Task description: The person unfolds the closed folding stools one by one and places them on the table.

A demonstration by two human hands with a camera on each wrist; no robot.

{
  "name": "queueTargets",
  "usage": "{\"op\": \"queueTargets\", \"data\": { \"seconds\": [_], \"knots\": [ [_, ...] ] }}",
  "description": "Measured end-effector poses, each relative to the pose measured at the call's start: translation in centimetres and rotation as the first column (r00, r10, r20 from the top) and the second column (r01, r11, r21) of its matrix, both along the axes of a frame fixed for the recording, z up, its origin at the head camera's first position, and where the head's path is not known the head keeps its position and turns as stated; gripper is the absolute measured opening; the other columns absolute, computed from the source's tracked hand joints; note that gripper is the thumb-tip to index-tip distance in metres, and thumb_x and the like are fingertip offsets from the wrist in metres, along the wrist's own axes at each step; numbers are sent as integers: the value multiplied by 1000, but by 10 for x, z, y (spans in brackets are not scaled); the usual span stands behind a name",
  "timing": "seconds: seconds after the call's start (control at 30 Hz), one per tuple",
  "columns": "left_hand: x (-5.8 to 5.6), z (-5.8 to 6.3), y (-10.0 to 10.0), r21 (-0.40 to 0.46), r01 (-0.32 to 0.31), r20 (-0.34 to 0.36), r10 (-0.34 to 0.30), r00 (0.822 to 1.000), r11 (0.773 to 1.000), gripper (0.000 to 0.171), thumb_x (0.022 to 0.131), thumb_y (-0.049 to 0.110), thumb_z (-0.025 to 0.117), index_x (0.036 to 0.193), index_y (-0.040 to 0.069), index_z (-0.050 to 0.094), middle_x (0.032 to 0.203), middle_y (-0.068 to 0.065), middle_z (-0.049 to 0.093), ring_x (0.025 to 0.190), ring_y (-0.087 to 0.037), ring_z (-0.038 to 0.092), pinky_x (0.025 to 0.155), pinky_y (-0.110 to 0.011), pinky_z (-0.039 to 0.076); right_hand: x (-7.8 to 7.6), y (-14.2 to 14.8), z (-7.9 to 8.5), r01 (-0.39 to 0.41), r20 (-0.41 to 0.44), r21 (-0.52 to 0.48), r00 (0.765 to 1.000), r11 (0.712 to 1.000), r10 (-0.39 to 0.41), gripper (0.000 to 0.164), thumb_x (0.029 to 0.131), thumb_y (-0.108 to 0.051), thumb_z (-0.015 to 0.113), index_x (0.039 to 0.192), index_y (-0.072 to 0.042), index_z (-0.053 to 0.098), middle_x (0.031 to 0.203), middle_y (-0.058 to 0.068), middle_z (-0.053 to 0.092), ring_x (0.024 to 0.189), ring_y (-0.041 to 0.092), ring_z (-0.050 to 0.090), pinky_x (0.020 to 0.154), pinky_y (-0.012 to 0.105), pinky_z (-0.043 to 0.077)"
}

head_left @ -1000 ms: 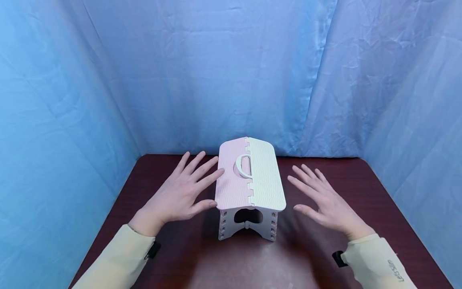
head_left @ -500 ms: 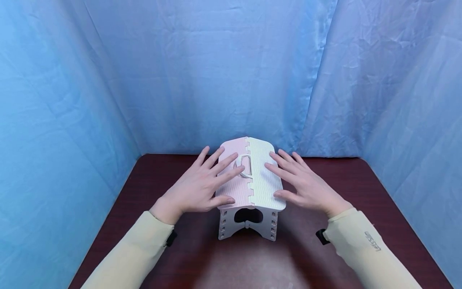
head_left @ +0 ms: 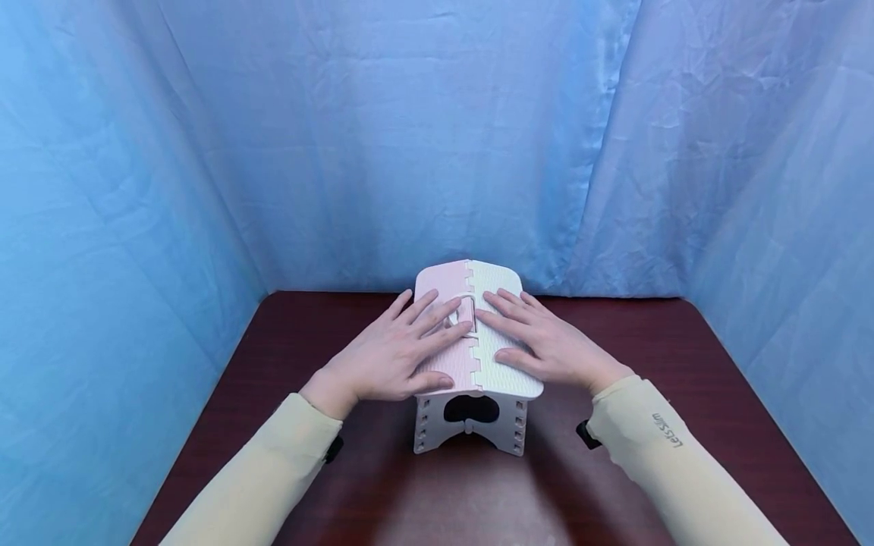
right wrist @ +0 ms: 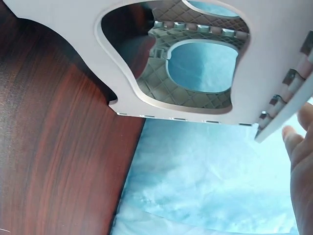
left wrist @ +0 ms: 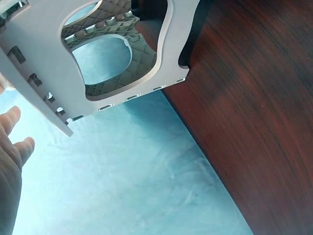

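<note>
A folding step stool (head_left: pixel 498 379) stands on the table, its top peaked slightly along the toothed middle seam. The left half (head_left: pixel 442 279) is pale pink; the right half (head_left: pixel 495 276) is white. My left hand (head_left: pixel 389 353) lies spread over the pink half, fingers straight, partly covering the white carry handle (head_left: pixel 466 298). On the white half rests my right hand (head_left: pixel 549 341), its fingers also extended. Both wrist views look at the stool's side panels (left wrist: pixel 44 44) with their large cutouts, the left fingers (left wrist: pixel 24 149) and right fingers (right wrist: pixel 292 139) showing at the outer edges.
The dark red-brown wooden table (head_left: pixel 471 500) carries the stool near its back edge. Blue cloth curtains (head_left: pixel 410 136) hang behind the table and along both sides.
Both hands have come inward from beside the stool and down onto its top. The left fingers now overlap the handle. The stool has stayed in nearly the same place.
</note>
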State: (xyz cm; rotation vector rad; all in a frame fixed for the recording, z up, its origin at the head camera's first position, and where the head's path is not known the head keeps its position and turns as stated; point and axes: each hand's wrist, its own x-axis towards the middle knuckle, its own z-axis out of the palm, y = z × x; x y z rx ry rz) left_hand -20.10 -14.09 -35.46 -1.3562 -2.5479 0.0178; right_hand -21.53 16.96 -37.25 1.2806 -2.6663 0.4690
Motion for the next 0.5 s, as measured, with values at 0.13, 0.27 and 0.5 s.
{"op": "queueTargets", "data": {
  "seconds": [0.13, 0.27, 0.5],
  "knots": [
    [1, -3, -1, -4, -5, 38, 5, 999, 1000, 70, 103, 65, 37, 163, 29, 28, 170, -5, 22, 155, -35, 21, 124, -58, 20, 1, -1, -2, 8, 41, 14, 999, 1000, -8, 63, 105, -42, 55, 161, -24, 33, 169, 5, 23, 156, 28, 19, 126, 53, 14],
    [0, -6, -1, -6, 2, 59, -2, 998, 1000, 67, 104, 61, 39, 162, 28, 30, 169, -6, 24, 155, -35, 22, 124, -57, 20, 0, -2, -3, 8, 30, 16, 1000, 1000, -9, 62, 105, -42, 55, 160, -24, 36, 169, 6, 25, 156, 30, 20, 126, 53, 16],
    [0, -6, 2, -1, 11, 100, -11, 995, 1000, 65, 105, 58, 41, 162, 28, 31, 169, -8, 22, 155, -34, 23, 125, -53, 21, 1, 0, -3, 20, 46, 13, 999, 1000, -21, 61, 105, -43, 54, 160, -25, 37, 169, 4, 26, 156, 29, 21, 126, 53, 15]
  ]
}}
